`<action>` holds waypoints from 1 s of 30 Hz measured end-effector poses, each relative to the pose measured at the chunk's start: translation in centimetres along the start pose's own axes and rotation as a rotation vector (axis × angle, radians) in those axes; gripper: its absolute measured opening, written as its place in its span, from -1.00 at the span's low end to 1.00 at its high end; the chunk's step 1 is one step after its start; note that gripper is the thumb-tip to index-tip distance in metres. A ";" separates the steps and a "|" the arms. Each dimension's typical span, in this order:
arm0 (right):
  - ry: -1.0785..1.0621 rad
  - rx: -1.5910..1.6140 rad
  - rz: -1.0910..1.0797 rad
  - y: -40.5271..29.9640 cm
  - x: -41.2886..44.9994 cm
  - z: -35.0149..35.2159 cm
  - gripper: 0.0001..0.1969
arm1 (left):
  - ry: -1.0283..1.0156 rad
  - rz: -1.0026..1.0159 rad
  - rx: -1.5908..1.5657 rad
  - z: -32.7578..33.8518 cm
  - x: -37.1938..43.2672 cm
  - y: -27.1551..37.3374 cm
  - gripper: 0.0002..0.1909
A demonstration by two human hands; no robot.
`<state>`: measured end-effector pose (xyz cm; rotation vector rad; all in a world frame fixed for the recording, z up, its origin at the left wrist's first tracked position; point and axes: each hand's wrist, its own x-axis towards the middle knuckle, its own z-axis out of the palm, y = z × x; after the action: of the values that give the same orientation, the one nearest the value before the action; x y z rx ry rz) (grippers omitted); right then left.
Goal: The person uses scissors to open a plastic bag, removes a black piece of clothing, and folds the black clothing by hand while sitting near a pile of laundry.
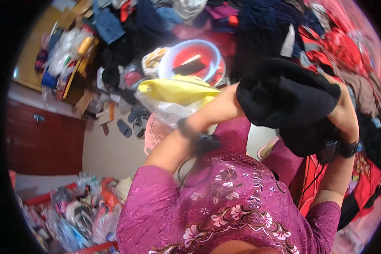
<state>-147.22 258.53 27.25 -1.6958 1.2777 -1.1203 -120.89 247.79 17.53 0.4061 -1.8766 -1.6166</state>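
Observation:
A black cloth garment, bunched and partly open at its upper edge, is held up in front of me between both hands. My left hand reaches into its left side, and the cloth covers the fingers. On the other side, my right hand grips the garment near its right edge, its fingertips also hidden. Loose black cloth hangs below toward my lap. Each wrist wears a dark band with a small device and cable. Below my left forearm lies a yellow and clear plastic bag.
Beyond the bag stands a pale blue-rimmed basin with a dark item inside. Piled clothes surround the far and right sides. A pink perforated plastic stool is below; slippers lie on the floor. Plastic-wrapped goods fill the lower left.

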 end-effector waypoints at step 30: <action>-0.267 0.153 0.268 7.8 20.2 33.1 -0.65 | 1.311 -0.062 -0.462 -12.0 -30.7 -5.4 -0.24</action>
<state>-116.35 238.52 12.59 -1.4546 1.1760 -0.7840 -90.94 255.79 5.22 0.9912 -0.5009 -1.2046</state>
